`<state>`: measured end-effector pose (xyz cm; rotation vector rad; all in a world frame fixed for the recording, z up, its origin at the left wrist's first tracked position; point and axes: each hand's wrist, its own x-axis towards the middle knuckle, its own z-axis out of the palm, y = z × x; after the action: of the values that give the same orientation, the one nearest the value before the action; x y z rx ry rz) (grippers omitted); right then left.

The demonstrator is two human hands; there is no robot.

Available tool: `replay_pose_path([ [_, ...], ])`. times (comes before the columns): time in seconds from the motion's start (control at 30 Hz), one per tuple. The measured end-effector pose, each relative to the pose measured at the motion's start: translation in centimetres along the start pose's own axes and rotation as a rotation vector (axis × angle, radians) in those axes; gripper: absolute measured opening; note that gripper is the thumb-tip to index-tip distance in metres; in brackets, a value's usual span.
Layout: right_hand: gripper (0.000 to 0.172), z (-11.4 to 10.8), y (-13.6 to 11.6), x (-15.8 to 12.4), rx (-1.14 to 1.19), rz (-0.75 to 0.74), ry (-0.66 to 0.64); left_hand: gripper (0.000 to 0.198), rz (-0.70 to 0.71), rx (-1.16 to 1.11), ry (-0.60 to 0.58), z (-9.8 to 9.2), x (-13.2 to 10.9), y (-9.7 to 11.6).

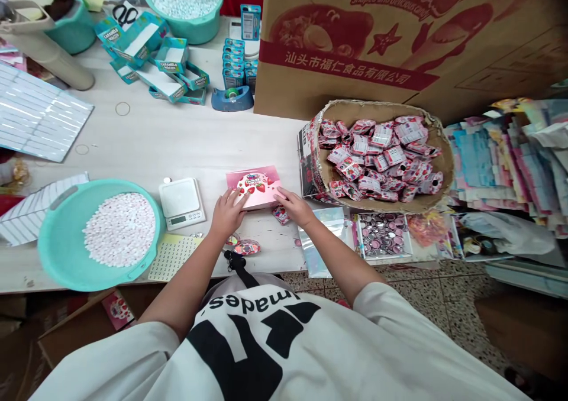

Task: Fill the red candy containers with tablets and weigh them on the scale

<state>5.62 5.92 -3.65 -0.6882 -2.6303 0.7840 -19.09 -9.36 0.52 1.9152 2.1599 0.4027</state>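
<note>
A pink cardboard candy box (261,189) with strawberry pictures lies on the table in front of me. My left hand (228,213) holds its left end, fingers on the printed top and thumb near the front edge. At the right end, my right hand (296,207) grips the box with its fingertips at the corner. Just below the box, by my right hand, is a small pink-red packet (280,214). A colourful oval packet (247,246) sits near the table's front edge. What is inside the pink box is hidden.
Left of the box stand a white digital scale (181,203) and a turquoise basin (53,241) of small white candies. A cut-open carton (310,152) full of small packets stands right, before a large cardboard box (346,64). Behind are a blue tape dispenser (232,100) and blue boxes (171,55).
</note>
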Motion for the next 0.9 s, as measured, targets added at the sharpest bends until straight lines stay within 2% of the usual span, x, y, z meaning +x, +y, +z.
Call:
replay_pose_path([
  [0.2, 0.052, 1.1, -0.5, -0.2, -0.044, 0.033, 0.047, 0.057, -0.049, 0.022, -0.008, 0.4, -0.5, 0.2],
  [0.4, 0.05, 0.1, -0.3, -0.1, -0.099, -0.001, 0.038, 0.057, -0.027, 0.033, 0.003, 0.3, -0.5, 0.0],
  [0.53, 0.054, -0.5, -0.2, 0.5, -0.149, -0.069, 0.0, 0.056, 0.003, 0.023, 0.013, 0.1, -0.3, -1.1],
  [0.67, 0.049, 0.1, -0.7, 0.9, -0.186, -0.08, 0.014, 0.055, 0.029, 0.009, 0.011, -0.1, -0.3, -2.0],
  [0.77, 0.049, 1.3, -1.1, 0.6, -0.209, -0.045, 0.049, 0.059, -0.01, 0.026, 0.036, -0.3, -0.2, -0.7],
  [0.9, 0.047, 2.3, -1.1, 0.0, -0.212, -0.019, 0.084, 0.079, -0.024, 0.073, 0.018, -0.1, 1.4, 2.8],
])
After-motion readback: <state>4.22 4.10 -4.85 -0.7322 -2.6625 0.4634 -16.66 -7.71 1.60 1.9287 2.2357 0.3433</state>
